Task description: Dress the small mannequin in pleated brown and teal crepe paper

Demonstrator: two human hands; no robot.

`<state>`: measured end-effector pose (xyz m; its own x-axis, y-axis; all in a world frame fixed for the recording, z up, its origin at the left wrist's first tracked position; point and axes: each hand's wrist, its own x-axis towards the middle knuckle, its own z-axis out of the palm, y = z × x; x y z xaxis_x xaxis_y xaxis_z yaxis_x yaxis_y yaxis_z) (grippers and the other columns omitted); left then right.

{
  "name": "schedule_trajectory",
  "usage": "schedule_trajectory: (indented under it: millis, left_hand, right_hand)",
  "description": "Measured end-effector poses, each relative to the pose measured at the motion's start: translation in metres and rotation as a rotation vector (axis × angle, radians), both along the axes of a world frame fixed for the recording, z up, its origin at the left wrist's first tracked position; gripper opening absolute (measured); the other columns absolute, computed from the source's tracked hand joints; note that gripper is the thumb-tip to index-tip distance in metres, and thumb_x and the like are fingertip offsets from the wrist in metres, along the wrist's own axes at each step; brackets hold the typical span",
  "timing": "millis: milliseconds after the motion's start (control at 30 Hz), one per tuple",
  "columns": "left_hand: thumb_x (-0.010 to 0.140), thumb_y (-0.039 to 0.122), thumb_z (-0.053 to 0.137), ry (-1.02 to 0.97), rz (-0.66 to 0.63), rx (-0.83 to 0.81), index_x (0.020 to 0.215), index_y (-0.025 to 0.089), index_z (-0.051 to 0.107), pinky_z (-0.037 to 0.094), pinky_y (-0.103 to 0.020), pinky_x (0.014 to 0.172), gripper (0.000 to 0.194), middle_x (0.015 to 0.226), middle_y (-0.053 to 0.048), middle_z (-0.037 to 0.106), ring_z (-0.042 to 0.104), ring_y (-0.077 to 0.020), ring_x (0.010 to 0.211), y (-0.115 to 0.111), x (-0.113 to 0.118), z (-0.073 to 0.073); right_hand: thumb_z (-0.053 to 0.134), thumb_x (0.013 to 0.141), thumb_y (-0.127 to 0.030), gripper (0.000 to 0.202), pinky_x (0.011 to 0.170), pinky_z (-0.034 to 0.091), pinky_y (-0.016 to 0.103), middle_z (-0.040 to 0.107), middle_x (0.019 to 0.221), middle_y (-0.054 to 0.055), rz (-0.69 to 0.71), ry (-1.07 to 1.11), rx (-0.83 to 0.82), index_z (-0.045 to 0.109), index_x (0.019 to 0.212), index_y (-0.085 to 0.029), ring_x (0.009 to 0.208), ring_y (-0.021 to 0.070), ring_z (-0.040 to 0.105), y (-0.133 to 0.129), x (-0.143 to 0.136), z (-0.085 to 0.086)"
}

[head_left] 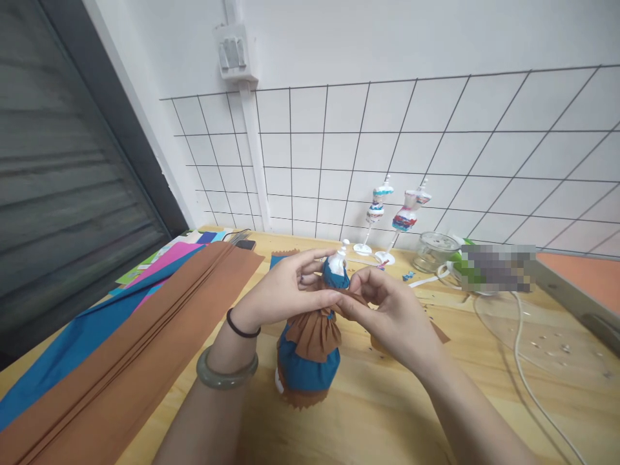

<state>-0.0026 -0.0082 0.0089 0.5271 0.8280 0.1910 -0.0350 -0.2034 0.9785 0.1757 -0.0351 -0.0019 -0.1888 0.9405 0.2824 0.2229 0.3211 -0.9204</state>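
A miniature white dress form (339, 263) stands on the table, wearing a blue bodice and a full blue skirt (310, 367) with a brown zigzag-cut hem. Pleated brown fabric (316, 336) fans out over the skirt from the waist. My left hand (285, 284) is closed around the form's bodice from the left, its thumb pressing brown cloth at the waist. At the right side of the waist, my right hand (392, 316) pinches a strip of brown fabric (356, 296) between thumb and fingers. Its far end is partly hidden by the fingers.
Long brown cloth (194, 303) and blue cloth (92, 342) lie on the left. Behind stand two small painted dress forms (376, 210) (407, 213), near a glass jar (436, 248). A white cable (519, 342) crosses the right side, beside scattered scraps. A wire grid (327, 132) lines the wall.
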Motion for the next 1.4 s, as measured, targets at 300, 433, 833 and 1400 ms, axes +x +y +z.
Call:
schedule_trajectory:
  millis: [300,433,833,1400]
  left_hand:
    - [0.074,0.021,0.07,-0.005,0.147,-0.031,0.121,0.017,0.05,0.051,-0.032,0.082,0.051,0.103,-0.008,0.069,0.064,-0.0212,0.1,0.0,0.002,0.003]
    - [0.074,0.02,0.069,0.004,0.251,-0.068,0.117,0.018,0.052,0.051,-0.031,0.08,0.047,0.103,-0.008,0.068,0.064,-0.0208,0.098,0.0,0.001,0.006]
    - [0.072,0.019,0.069,0.028,0.273,-0.143,0.109,0.016,0.052,0.049,-0.03,0.069,0.042,0.086,-0.005,0.068,0.065,-0.0165,0.077,-0.001,0.005,0.005]
    - [0.071,0.02,0.07,-0.022,0.29,-0.17,0.105,0.016,0.052,0.045,-0.024,0.061,0.039,0.074,0.001,0.065,0.06,-0.0108,0.066,0.001,0.001,0.005]
  right_hand:
    - [0.061,0.082,-0.035,0.016,0.057,0.045,0.028,0.059,0.081,0.002,-0.054,-0.222,0.229,0.051,0.086,-0.023,0.067,0.0153,0.056,0.003,0.01,-0.006]
    - [0.057,0.085,-0.023,0.014,0.079,0.046,0.04,0.055,0.099,0.008,-0.08,-0.345,0.637,0.055,0.099,-0.024,0.096,0.0237,0.054,0.001,0.009,-0.006]
    - [0.059,0.083,-0.009,0.017,0.068,0.037,0.035,0.065,0.085,0.006,-0.22,-0.648,0.995,0.058,0.097,-0.02,0.078,0.0203,0.051,-0.002,-0.004,-0.015]
    - [0.059,0.081,-0.008,0.024,0.065,0.038,0.035,0.064,0.091,0.007,-0.205,-0.62,1.167,0.056,0.102,-0.021,0.08,0.0204,0.054,0.008,-0.001,-0.034]
